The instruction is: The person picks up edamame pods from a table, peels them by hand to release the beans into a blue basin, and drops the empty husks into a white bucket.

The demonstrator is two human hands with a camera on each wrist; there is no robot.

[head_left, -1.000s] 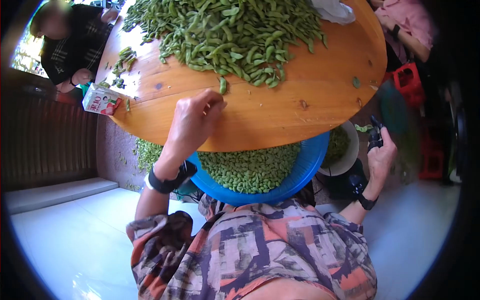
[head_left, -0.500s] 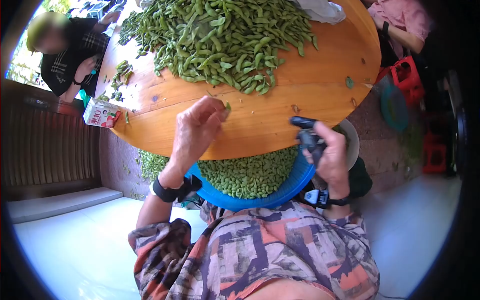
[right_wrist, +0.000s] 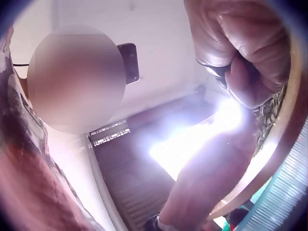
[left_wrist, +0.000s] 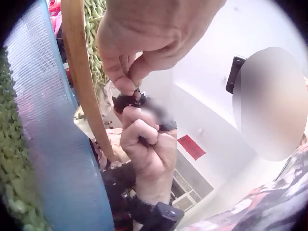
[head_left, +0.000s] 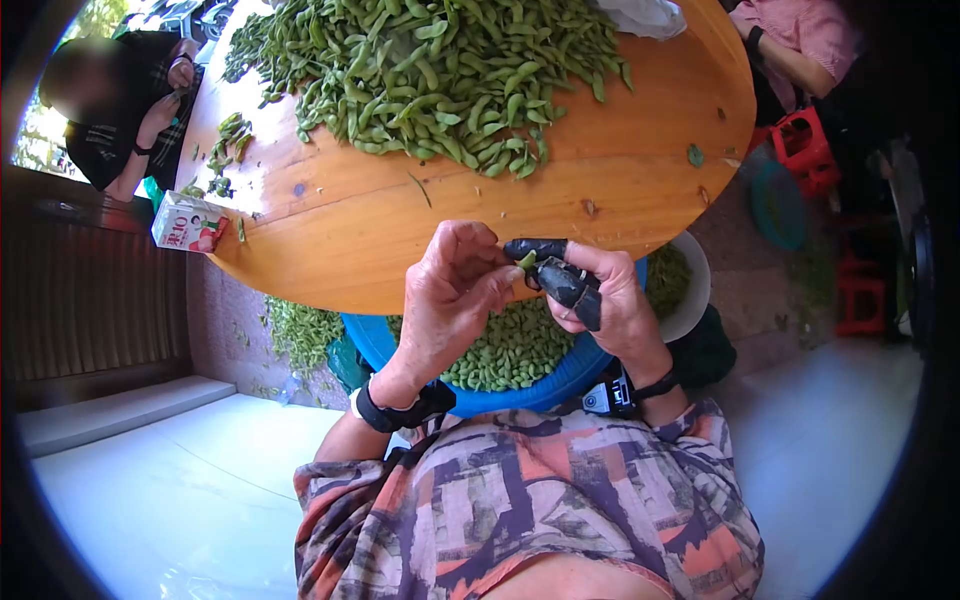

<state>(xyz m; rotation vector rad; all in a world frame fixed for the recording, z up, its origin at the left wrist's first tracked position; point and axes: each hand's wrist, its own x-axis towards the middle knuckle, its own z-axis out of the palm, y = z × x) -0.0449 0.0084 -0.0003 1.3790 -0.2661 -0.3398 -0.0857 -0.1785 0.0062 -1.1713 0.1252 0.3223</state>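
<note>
Patterned shirt (head_left: 520, 480) nearest, then blue basin (head_left: 540, 393) w/ shelled beans (head_left: 505, 355). Above it, L hand (head_left: 445, 290) pinches a green pod (head_left: 527, 260); R hand (head_left: 615, 295), black covers (head_left: 570, 283) on thumb & finger, grips same pod. Beyond: wooden table (head_left: 640, 130) w/ big pod heap (head_left: 430, 80), carton (head_left: 187, 224) at L edge.

Tabletop (head_left: 620, 170): smooth, glossy wood. Basin (head_left: 520, 400): ribbed, shiny plastic. Finger covers (head_left: 567, 284): slightly glossy. Shirt (head_left: 520, 470): matt cloth. Floor (head_left: 160, 470): smooth, reflective.

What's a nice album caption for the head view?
Left hand and right hand meet at a green pod above a blue basin of beans, beside a wooden table heaped with pods.
</note>
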